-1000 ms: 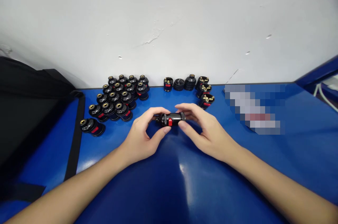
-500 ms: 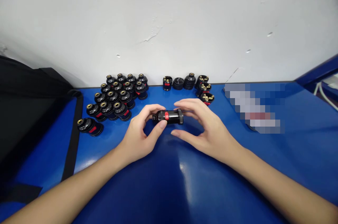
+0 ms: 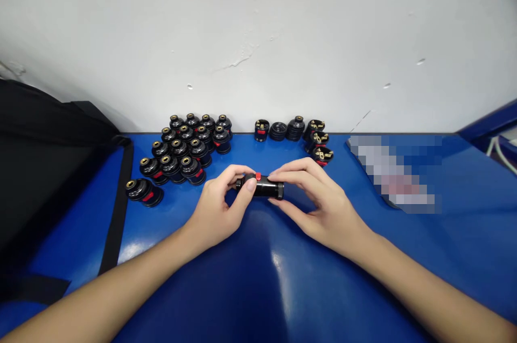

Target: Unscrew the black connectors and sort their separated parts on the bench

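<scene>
A black lamp socket (image 3: pixel 264 187) with a red tab lies level in front of me, between my two hands. My left hand (image 3: pixel 222 200) is closed round its narrower left end, thumb on the near side. At the wider right end, my right hand (image 3: pixel 317 195) has its fingertips on top and its thumb below, pinching the collar. Part of the left end is hidden by my left fingers. Several similar sockets (image 3: pixel 193 170) with brass threaded tops stand in rows beyond my left hand. One socket (image 3: pixel 144 192) leans at the front left.
Socket cores (image 3: pixel 322 155) with brass contacts stand behind my right hand. Along the wall are another core (image 3: pixel 262 130), a black ring part (image 3: pixel 278 131) and a black cap (image 3: pixel 296 128). A blurred-out flat item (image 3: pixel 388 176) lies right; black fabric (image 3: pixel 48 170) covers the left.
My right hand has closed in from apart to grip the socket's right end. The socket has rolled, so its red tab now sits at the top edge. The view has shifted slightly.
</scene>
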The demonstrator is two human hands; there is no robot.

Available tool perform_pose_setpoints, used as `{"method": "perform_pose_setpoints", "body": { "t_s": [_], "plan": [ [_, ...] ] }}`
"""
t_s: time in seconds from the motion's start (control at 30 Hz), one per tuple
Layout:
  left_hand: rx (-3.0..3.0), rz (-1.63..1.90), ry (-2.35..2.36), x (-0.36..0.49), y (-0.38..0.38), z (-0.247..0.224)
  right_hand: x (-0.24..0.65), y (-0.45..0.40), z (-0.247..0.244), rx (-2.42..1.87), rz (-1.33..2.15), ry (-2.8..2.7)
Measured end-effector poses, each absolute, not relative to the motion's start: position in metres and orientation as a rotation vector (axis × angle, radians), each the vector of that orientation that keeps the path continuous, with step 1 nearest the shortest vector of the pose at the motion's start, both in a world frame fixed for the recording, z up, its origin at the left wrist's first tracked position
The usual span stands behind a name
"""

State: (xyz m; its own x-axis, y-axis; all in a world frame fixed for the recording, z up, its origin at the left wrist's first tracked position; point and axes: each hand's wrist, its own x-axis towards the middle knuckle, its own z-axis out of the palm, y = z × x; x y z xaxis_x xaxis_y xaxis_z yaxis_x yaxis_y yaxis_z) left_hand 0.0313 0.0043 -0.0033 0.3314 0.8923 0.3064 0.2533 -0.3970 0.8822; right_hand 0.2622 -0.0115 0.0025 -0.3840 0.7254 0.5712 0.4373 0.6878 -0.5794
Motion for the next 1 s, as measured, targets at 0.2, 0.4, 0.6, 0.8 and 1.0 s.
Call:
{"method": "perform_pose_setpoints", "body": {
  "t_s": [0.2, 0.4, 0.6, 0.8, 1.0],
  "plan": [
    [1.935, 1.138, 0.860, 0.0305, 0.0021, -0.0068, 0.2612, -0.0107, 0.0032, -1.050, 0.497, -2.027],
    [1.913, 1.116, 0.916, 0.0306, 0.0031, -0.0057, 0.2622, -0.0065, -0.0002, -1.002, 0.563, -1.982],
    [1.802, 1.087, 0.938, 0.0312, 0.0038, -0.0039, 0.2614, -0.0087, 0.0041, -0.907, 0.385, -2.027],
    [1.916, 1.092, 0.810, 0.0296, 0.0019, -0.0043, 0.2605, -0.0102, 0.0052, -1.078, 0.559, -1.988],
    [1.880, 1.101, 0.896, 0.0310, 0.0023, -0.0031, 0.2620, -0.0086, 0.0015, -0.996, 0.581, -1.973]
  ]
}}
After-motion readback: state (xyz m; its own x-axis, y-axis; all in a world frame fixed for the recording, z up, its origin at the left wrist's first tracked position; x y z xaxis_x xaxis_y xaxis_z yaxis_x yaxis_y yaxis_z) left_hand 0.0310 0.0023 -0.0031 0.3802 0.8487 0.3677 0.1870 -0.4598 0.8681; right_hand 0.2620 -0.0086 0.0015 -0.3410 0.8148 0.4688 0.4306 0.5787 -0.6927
